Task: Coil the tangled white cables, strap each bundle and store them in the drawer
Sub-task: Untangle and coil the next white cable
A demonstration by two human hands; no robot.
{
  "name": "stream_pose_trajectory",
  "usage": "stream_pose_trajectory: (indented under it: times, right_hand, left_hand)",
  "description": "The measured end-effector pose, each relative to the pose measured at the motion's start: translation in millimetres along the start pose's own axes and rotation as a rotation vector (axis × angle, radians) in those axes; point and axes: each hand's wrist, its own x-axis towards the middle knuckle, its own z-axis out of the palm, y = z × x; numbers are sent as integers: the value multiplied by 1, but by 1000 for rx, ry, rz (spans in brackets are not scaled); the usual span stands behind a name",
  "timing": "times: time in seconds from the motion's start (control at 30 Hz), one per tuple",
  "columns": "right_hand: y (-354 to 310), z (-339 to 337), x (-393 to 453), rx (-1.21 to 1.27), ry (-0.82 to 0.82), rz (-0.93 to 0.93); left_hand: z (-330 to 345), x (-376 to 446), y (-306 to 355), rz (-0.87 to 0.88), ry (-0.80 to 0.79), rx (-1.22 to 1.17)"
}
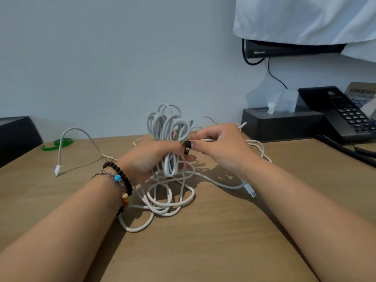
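My left hand [148, 157] grips a bunch of white cable loops [168, 125] that stand up above my fingers over the middle of the wooden desk [203, 241]. Close beside it, my right hand [219, 145] pinches a single white strand running out to the right. More tangled white cable [168, 200] lies in loose loops on the desk below my hands. One cable end with a plug [57, 169] trails off to the left, another plug [249, 189] lies under my right wrist. A green strap [58, 143] lies at the back left.
A dark tissue box [280, 123] and a black desk phone [341, 112] with its cord stand at the back right. A black box [14, 135] sits at the left edge. A covered screen [289, 48] hangs on the wall above. No drawer is in view.
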Motion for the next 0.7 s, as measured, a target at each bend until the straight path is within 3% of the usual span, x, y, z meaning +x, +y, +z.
stream_pose_trajectory:
  times: [0.1,0.23,0.3,0.4,0.53,0.63,0.7]
  right_hand:
    - [2,-3,4,76,89,29]
    - [0,-14,11,394,195,124]
    - [-1,-14,11,508,151,161]
    - [-3,-13,9,614,47,171]
    - [-3,-7,6,688,-23,172]
    - [-1,-1,4,719,-13,153]
    - [1,-1,5,530,61,60]
  left_hand:
    - [2,2,0,57,102,176]
    - [-4,5,0,73,316,326]
    - [-6,7,-2,88,379,259]
    - [-11,10,-3,63,455,-38]
    - [-12,10,-2,20,382,-281]
    - [-6,6,-3,-32,234,-192]
    - [0,5,-6,-32,191,-100]
